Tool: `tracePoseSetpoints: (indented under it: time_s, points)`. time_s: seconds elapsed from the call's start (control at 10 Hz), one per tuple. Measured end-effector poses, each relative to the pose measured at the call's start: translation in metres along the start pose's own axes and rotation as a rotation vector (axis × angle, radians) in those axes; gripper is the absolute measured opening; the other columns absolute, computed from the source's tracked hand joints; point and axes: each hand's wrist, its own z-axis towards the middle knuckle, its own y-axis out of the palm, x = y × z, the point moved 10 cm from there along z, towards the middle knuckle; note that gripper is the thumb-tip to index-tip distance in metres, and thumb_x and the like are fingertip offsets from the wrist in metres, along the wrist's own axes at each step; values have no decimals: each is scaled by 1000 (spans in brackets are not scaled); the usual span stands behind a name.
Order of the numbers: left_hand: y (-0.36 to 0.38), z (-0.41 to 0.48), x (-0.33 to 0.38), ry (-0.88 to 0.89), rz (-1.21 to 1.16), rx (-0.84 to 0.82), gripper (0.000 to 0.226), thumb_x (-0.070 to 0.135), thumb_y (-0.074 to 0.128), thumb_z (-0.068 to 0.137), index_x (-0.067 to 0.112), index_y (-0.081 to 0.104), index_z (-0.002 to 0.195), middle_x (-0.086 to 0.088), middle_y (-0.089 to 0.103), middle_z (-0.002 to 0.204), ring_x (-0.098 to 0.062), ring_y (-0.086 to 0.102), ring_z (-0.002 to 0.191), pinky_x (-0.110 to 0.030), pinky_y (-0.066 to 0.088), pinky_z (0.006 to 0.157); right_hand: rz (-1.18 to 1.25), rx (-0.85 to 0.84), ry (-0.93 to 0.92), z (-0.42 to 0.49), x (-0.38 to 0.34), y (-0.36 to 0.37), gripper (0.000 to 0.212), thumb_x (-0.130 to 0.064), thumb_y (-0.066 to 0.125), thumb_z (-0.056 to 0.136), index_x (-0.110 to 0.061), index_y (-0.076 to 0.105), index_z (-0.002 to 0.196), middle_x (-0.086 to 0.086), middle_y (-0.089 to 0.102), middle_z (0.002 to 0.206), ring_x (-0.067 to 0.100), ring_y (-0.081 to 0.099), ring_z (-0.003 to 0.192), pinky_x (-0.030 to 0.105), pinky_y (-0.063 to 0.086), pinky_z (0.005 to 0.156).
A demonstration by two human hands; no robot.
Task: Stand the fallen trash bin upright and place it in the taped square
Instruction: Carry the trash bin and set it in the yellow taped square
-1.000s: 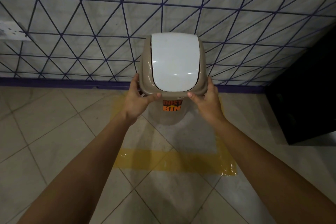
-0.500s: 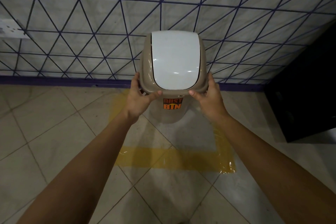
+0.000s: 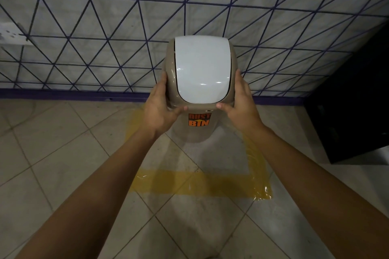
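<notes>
The trash bin (image 3: pixel 200 130) is beige with a white swing lid and an orange "DUST BIN" sticker. It stands upright inside the taped square (image 3: pixel 202 183), a yellow tape outline on the floor tiles against the wall. My left hand (image 3: pixel 160 109) grips the left side of the lid rim, thumb on the front edge. My right hand (image 3: pixel 242 103) grips the right side the same way. The bin's base is hidden by its wider top, so whether it touches the floor is unclear.
A wall (image 3: pixel 105 38) with a dark blue triangle pattern and a purple skirting runs right behind the bin. A black cabinet (image 3: pixel 353 101) stands at the right, close to the tape. A white socket (image 3: pixel 10 34) sits on the wall at far left.
The bin and both hands stay in nearly the same place; the bin sits very slightly lower and farther toward the wall. Both grips are unchanged.
</notes>
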Motion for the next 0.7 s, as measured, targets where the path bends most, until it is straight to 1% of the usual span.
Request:
tracePoseSetpoints:
  time_s: [0.1,0.2,0.3,0.4,0.5,0.6,0.7]
  points:
    - [0,2,-2,-27,0,-19,102,24,79,72,18,13,151,-4,35,151,-21,32,138,-41,34,111,-31,3,-6,-1,0,1,100,-13,71,78,-16,0,149,8,11,157,23,11,144,44,17,117]
    - [0,3,-2,-51,-18,-21,102,21,79,71,19,15,150,-2,36,150,-20,33,138,-43,35,111,-39,15,1,-1,0,2,100,-13,70,79,-16,0,149,8,11,157,23,10,144,42,16,117]
    - [-3,0,3,-51,-23,6,99,18,80,71,18,19,149,-3,37,149,-20,33,137,-43,35,111,-57,35,29,-4,-1,1,98,-13,69,79,-17,1,149,7,11,157,23,11,144,42,18,116]
    - [-6,-6,7,-45,-19,59,94,17,79,72,16,23,148,-5,40,147,-21,35,136,-40,34,111,-53,48,40,-8,-5,-2,93,-14,67,82,-16,4,150,7,14,157,23,14,144,44,20,116]
    - [-12,-16,14,-40,30,128,90,21,78,73,16,26,147,-6,38,147,-21,31,137,-27,26,108,-59,41,31,-14,-13,-8,88,-21,66,84,-16,7,149,6,13,157,23,12,144,44,17,117]
    - [-18,-21,24,12,66,152,84,25,77,73,15,31,144,-8,37,146,-24,31,135,-25,25,102,-50,8,19,-19,-19,-14,86,-29,65,84,-18,10,149,5,16,157,22,15,143,42,19,116]
    - [-23,-28,39,27,80,132,82,25,75,74,15,32,143,-10,36,147,-27,31,135,-35,32,104,-74,-4,22,-26,-29,-25,83,-37,63,85,-18,13,149,5,19,156,22,17,143,44,21,116]
